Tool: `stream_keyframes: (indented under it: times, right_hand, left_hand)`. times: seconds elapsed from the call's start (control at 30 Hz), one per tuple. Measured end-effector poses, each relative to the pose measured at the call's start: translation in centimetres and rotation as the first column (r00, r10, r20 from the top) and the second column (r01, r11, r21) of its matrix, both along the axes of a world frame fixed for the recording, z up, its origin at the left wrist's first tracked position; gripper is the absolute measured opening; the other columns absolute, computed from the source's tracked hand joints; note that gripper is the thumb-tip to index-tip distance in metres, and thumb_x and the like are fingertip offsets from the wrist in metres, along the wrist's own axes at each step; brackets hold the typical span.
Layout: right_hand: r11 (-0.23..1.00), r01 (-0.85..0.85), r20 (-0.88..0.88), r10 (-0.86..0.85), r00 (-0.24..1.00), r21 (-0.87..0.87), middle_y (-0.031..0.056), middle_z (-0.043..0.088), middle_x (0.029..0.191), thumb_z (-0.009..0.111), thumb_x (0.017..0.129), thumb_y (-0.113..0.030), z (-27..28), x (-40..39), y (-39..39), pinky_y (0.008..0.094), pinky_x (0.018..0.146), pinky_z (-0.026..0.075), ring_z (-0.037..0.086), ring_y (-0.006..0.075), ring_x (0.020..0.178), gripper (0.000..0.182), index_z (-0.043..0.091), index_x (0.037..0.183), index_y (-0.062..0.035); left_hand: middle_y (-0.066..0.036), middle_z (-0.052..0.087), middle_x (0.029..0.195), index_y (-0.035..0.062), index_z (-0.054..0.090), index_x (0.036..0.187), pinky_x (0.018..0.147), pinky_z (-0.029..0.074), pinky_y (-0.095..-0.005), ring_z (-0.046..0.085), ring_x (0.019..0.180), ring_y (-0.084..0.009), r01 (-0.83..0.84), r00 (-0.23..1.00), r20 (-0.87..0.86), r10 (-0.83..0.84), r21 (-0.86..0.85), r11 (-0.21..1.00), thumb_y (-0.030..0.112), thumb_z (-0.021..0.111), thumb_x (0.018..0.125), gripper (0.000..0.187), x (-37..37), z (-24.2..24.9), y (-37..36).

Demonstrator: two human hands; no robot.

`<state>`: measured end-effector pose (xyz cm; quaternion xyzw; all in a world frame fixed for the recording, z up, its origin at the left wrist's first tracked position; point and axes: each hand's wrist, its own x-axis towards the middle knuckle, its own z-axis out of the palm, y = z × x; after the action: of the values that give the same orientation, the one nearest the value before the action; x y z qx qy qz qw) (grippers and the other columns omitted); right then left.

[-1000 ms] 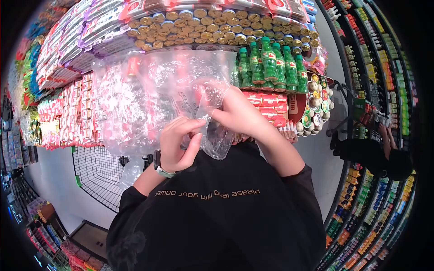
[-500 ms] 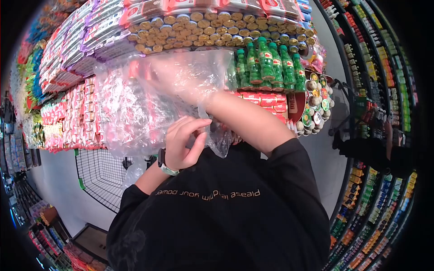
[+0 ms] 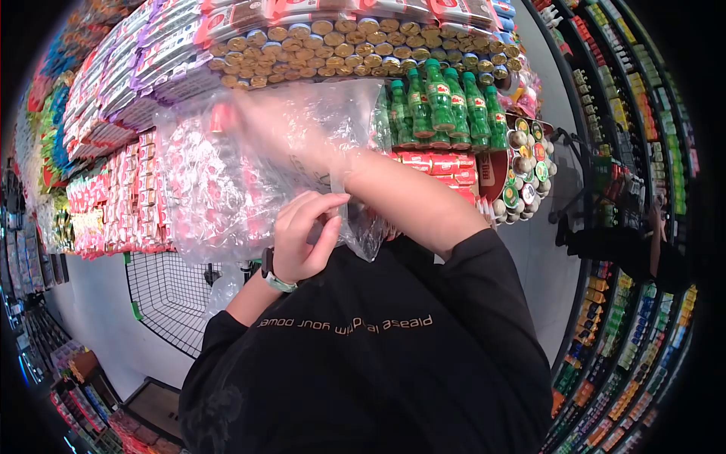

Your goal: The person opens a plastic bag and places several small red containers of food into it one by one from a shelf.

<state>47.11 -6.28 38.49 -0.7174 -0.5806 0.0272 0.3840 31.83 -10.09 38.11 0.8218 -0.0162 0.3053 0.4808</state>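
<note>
A large clear plastic bag (image 3: 215, 204) lies over the goods, with many red and clear wrapped pieces showing through it. My right hand (image 3: 257, 121) is inside the bag, reaching to its far left part and blurred by motion. At its fingertips is a small red item (image 3: 221, 118), whose shape is unclear through the plastic. My left hand (image 3: 302, 233) is at the near edge of the bag, below my right forearm, its fingers curled and pinching the plastic.
Green bottles (image 3: 440, 102) stand right of the bag, above red packs (image 3: 439, 163). Gold-lidded jars (image 3: 325, 53) line the back. Round-topped containers (image 3: 522, 170) are at the right. A wire cart (image 3: 170, 295) stands at the lower left. Shelves and another person's arm (image 3: 655, 242) are far right.
My right hand and the red item have shifted slightly left inside the bag. My left hand has moved a little left, staying at the bag's edge.
</note>
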Motion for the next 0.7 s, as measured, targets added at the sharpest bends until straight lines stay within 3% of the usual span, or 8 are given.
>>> stream_keyframes:
  times: [0.03, 0.23, 0.3, 0.37, 0.47, 0.5, 0.57, 0.7]
  right_hand:
    - [1.000, -0.003, 0.002, 0.003, 1.000, 0.027, 0.0228, 0.069, 0.091, 0.054, 0.099, -0.022, -0.4, 0.2, -0.2, 0.0507, 0.071, 0.052, 0.068, 0.0391, 0.081, 0.025, 0.061, 0.109, 0.0006]
    - [0.991, -0.134, -0.025, 0.134, 0.991, -0.015, 0.0125, 0.067, 0.095, 0.066, 0.087, -0.013, -2.1, 2.5, -7.7, 0.0414, 0.071, 0.053, 0.066, 0.0314, 0.086, 0.023, 0.063, 0.106, -0.0010]
    - [0.998, 0.009, 0.144, -0.017, 0.989, 0.054, 0.0073, 0.067, 0.093, 0.069, 0.081, -0.005, -0.3, 2.3, -12.5, 0.0363, 0.067, 0.052, 0.064, 0.0254, 0.078, 0.027, 0.067, 0.108, -0.0025]
    - [0.998, 0.054, -0.057, -0.052, 0.997, 0.025, 0.0063, 0.068, 0.092, 0.070, 0.079, 0.003, 1.7, 2.1, -15.9, 0.0307, 0.063, 0.050, 0.063, 0.0189, 0.073, 0.028, 0.071, 0.107, -0.0019]
    - [0.946, 0.226, -0.305, -0.150, 0.940, 0.232, 0.0105, 0.069, 0.085, 0.074, 0.081, -0.001, 2.3, 2.0, -19.8, 0.0338, 0.059, 0.051, 0.066, 0.0225, 0.071, 0.014, 0.071, 0.094, 0.0001]
    - [0.942, 0.256, -0.240, -0.202, 0.949, 0.219, 0.0074, 0.068, 0.086, 0.074, 0.080, 0.005, 2.2, 2.6, -21.5, 0.0265, 0.063, 0.047, 0.061, 0.0139, 0.073, 0.018, 0.072, 0.098, 0.0017]
    - [0.907, 0.373, -0.305, -0.305, 0.902, 0.195, 0.0084, 0.068, 0.088, 0.075, 0.079, 0.005, 1.0, 3.2, -24.5, 0.0268, 0.067, 0.049, 0.063, 0.0154, 0.077, 0.022, 0.071, 0.100, 0.0013]
    - [0.943, 0.321, -0.146, -0.306, 0.941, 0.090, 0.0098, 0.067, 0.095, 0.078, 0.078, -0.003, 0.5, 4.5, -27.8, 0.0346, 0.073, 0.052, 0.064, 0.0238, 0.084, 0.022, 0.071, 0.099, -0.0009]
  left_hand:
    - [-0.007, 0.059, 0.074, -0.0012, 0.064, 0.116, 0.061, 0.046, -0.0312, 0.057, 0.063, -0.0203, -0.004, 1.000, 0.001, 0.004, -0.003, 1.000, -0.010, 0.062, 0.079, 0.038, 0.0, 0.0, 0.0]
    - [-0.008, 0.060, 0.076, -0.0030, 0.063, 0.119, 0.062, 0.047, -0.0300, 0.057, 0.064, -0.0197, -0.053, 0.998, 0.023, 0.054, -0.050, 0.997, -0.010, 0.061, 0.081, 0.038, 0.2, -0.6, -0.1]
    - [-0.008, 0.060, 0.078, -0.0034, 0.063, 0.119, 0.062, 0.047, -0.0295, 0.057, 0.065, -0.0194, -0.062, 0.998, 0.026, 0.064, -0.064, 0.996, -0.010, 0.060, 0.082, 0.038, 0.2, -0.8, -0.2]
    - [-0.009, 0.060, 0.079, -0.0037, 0.062, 0.120, 0.063, 0.047, -0.0292, 0.057, 0.066, -0.0192, -0.062, 0.998, 0.012, 0.063, -0.064, 0.996, -0.010, 0.058, 0.083, 0.037, 0.5, -0.6, 0.0]
    - [-0.011, 0.061, 0.080, -0.0028, 0.066, 0.113, 0.063, 0.047, -0.0297, 0.057, 0.067, -0.0197, -0.043, 0.999, 0.004, 0.043, -0.020, 0.999, -0.010, 0.057, 0.084, 0.031, 1.1, -0.2, 0.3]
    - [-0.011, 0.061, 0.081, -0.0026, 0.067, 0.111, 0.063, 0.047, -0.0299, 0.057, 0.068, -0.0198, -0.028, 0.999, -0.018, 0.029, 0.006, 1.000, -0.009, 0.057, 0.084, 0.030, 1.0, -0.1, 0.3]
    - [-0.012, 0.063, 0.082, -0.0022, 0.068, 0.108, 0.063, 0.047, -0.0313, 0.058, 0.068, -0.0218, -0.002, 0.999, -0.049, 0.002, -0.008, 1.000, -0.008, 0.057, 0.084, 0.027, 1.0, 0.0, 0.3]
    - [-0.013, 0.063, 0.085, -0.0030, 0.067, 0.109, 0.065, 0.048, -0.0329, 0.059, 0.070, -0.0241, 0.059, 0.997, -0.047, -0.057, 0.031, 0.998, -0.007, 0.058, 0.083, 0.028, 0.9, -0.1, 0.7]
